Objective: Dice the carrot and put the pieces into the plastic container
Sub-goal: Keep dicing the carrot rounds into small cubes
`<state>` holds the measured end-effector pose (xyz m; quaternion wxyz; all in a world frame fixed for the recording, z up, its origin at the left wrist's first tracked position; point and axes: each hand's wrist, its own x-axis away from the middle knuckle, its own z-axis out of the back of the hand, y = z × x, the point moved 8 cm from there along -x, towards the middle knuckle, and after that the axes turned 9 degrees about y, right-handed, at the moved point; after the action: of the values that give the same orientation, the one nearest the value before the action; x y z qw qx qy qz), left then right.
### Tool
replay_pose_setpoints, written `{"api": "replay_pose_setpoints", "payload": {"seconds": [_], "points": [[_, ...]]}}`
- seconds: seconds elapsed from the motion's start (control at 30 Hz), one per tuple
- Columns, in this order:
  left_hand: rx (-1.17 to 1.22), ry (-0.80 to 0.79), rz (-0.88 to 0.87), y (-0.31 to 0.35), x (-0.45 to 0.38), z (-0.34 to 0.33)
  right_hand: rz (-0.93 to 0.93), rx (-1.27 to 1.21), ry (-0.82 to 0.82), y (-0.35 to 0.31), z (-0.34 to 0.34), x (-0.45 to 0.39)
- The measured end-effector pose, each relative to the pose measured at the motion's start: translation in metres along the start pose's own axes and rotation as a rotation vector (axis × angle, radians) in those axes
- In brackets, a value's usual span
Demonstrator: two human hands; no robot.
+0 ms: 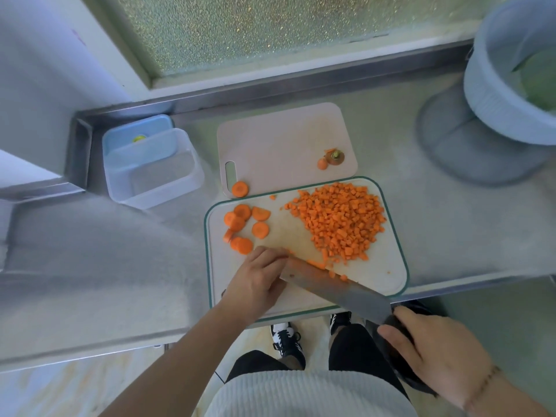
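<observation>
A heap of diced carrot lies on the right half of the green-rimmed cutting board. Several round carrot slices sit on its left half. My left hand rests near the board's front, fingers curled down over carrot strips beside the blade. My right hand grips the dark handle of a broad knife, whose blade lies across the strips. The clear plastic container stands to the left, nothing in it.
A second pale cutting board lies behind, carrying the carrot top and a slice at its corner. A blue lid sits behind the container. A pale blue colander stands at the back right. The counter's front edge is close.
</observation>
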<state>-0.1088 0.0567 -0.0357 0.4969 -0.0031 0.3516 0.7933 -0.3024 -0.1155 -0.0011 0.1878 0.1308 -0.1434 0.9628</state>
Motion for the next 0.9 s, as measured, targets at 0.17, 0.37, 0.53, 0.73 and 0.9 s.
{"api": "replay_pose_setpoints", "payload": {"seconds": [0.17,0.37,0.53,0.73,0.9], "points": [[0.073,0.010,0.074,-0.001,-0.013,0.026,0.097,0.135,-0.008,0.012,0.014,-0.008],[0.073,-0.177,0.117,0.016,-0.034,0.020,0.304,0.142,-0.056,0.002,0.023,-0.029],[0.060,-0.216,0.184,0.023,-0.031,0.015,0.392,0.143,-0.095,-0.005,0.032,-0.045],[-0.002,-0.283,0.231,0.022,-0.025,0.004,0.421,0.139,-0.163,-0.003,0.035,-0.054],[-0.107,-0.105,0.280,0.010,-0.025,0.010,0.443,0.121,-0.125,0.005,0.043,-0.054]]}}
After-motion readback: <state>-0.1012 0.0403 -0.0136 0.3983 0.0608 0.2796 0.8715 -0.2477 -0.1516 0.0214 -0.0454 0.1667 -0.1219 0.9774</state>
